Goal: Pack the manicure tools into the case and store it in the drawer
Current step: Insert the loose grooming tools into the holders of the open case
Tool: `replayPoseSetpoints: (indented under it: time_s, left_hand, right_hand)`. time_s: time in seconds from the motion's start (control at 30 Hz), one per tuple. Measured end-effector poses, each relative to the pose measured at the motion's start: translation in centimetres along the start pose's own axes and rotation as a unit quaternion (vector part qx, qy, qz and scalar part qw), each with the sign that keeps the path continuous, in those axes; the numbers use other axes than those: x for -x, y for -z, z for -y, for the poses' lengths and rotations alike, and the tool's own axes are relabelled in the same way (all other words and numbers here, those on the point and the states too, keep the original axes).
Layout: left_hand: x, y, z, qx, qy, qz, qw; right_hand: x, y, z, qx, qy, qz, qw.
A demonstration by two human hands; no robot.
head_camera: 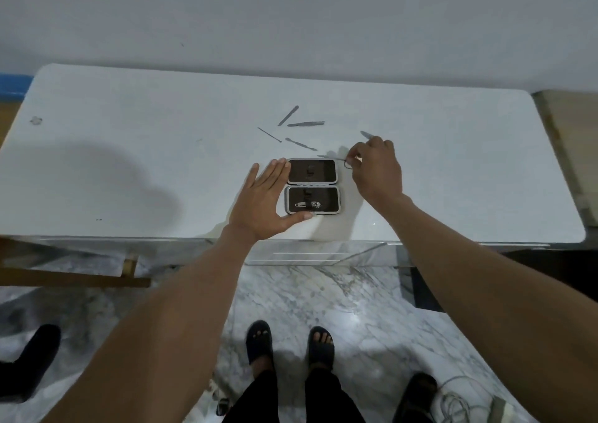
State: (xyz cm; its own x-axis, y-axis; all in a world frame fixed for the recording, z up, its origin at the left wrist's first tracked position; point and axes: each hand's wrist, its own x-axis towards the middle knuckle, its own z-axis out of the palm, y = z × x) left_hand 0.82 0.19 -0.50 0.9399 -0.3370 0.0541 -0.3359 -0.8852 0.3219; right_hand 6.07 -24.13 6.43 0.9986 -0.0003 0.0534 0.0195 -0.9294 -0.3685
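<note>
- Right now, from the head camera, a white table point(129, 163) fills the middle band of the frame, with a plain pale wall above it and a marble-patterned floor point(323, 296) below.
- Just right of centre lies the case point(312, 185), spread open flat, its two dark-lined halves one above the other; the lower half already has a couple of small shiny tools tucked in it, too small to name.
- The left hand point(263, 202) sits at the case's left edge, fingers straight and together against the upper half, thumb stretched along the bottom edge of the lower half; it grips nothing.
- The right hand point(375, 171) is just right of the case's upper half, fingers curled, pinching small scissors point(336, 159) by the loop end, the blades pointing left above the case's top right corner.
- Another grey tool tip point(366, 134) pokes out past the knuckles toward the upper right; I cannot tell whether the hand has hold of it.
- Four loose manicure tools lie above the case: a nail file point(288, 115), tweezers point(306, 124) just beside it, a thin pick point(269, 134) lower left, and a pusher point(301, 144).
- At the bottom of the frame stand the person's feet in dark sandals point(259, 341), and a coil of pale cable point(459, 400) sits lower right.
</note>
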Motion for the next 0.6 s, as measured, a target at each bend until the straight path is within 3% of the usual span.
replayPoseSetpoints:
  time_s: [0.23, 0.6]
  left_hand:
    - [0.3, 0.1, -0.2, -0.004, -0.003, -0.004, 1.000]
    - [0.3, 0.2, -0.2, 0.007, -0.006, -0.009, 1.000]
  right_hand:
    - [4.7, -0.4, -0.3, 0.016, 0.029, 0.051, 0.998]
    - [5.7, -0.6, 0.6, 0.073, 0.066, 0.066, 0.993]
